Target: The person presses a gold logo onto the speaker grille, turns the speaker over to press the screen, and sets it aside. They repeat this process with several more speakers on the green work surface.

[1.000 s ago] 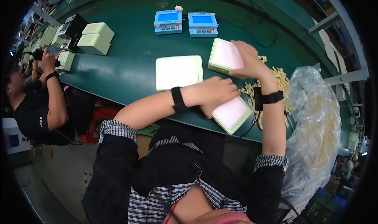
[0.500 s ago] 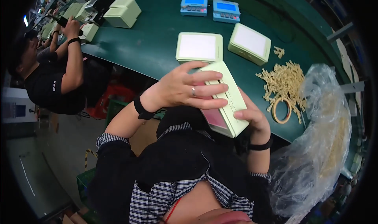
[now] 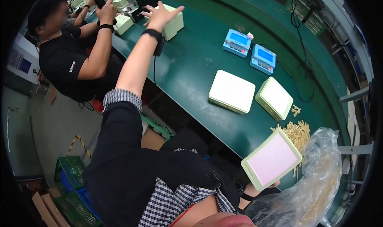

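Observation:
My left hand (image 3: 161, 16) is stretched far out to the upper left, fingers spread and holding nothing. It hovers in front of a pale green box-shaped unit (image 3: 174, 25); whether it touches it I cannot tell. My right hand (image 3: 274, 184) grips another pale green box-shaped device (image 3: 246, 168), tilted so its pinkish-white panel faces up. Most of that hand is hidden beneath the device. Two similar devices with white panels lie on the green table: one device (image 3: 231, 92) nearer the middle, the other device (image 3: 274, 98) to its right.
Two blue meters with screens, one (image 3: 238, 42) beside the other (image 3: 263, 59), stand farther back. A heap of tan small parts (image 3: 297, 134) and a clear plastic bag (image 3: 315, 183) lie at right. A co-worker (image 3: 66, 59) at left handles a dark tool. Green crates (image 3: 72, 167) stand on the floor.
My left hand has let go of the held device and swung out to the upper left. My right hand has turned the device panel-up and moved it rightward. The view has shifted.

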`<state>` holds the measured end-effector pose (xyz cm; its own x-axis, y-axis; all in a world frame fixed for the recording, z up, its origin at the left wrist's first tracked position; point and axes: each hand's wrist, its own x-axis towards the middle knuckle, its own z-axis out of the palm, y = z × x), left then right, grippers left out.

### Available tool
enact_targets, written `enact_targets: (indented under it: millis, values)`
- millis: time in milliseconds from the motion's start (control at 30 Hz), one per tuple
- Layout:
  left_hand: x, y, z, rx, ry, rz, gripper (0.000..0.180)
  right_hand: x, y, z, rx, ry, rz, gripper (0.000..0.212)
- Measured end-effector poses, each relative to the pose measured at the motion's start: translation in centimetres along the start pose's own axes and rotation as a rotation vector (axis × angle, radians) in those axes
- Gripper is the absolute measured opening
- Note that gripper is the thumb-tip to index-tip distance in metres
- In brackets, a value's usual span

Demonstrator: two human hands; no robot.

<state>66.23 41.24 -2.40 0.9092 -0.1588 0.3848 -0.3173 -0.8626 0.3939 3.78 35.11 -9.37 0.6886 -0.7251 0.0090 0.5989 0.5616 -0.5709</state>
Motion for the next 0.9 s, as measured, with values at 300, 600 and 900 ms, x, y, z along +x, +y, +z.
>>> enact_targets:
  millis: [300, 600, 900]
  values:
    - [2.9, 3.2, 2.4, 0.111, -0.294, -0.212, 0.098, 0.7, 0.0, -0.1, 0.167, -0.241, -0.198, 0.111]
    - [-3.8, -2.8, -0.6, -0.074, -0.334, 0.876, 0.086, 1.3, 0.2, 0.4, 0.403, -0.15, -0.165, 0.098]
    - [-8.2, -1.7, -5.4, 0.071, -0.42, 0.483, 0.106, -0.9, 1.2, -2.6, 0.272, -0.061, -0.269, 0.103]
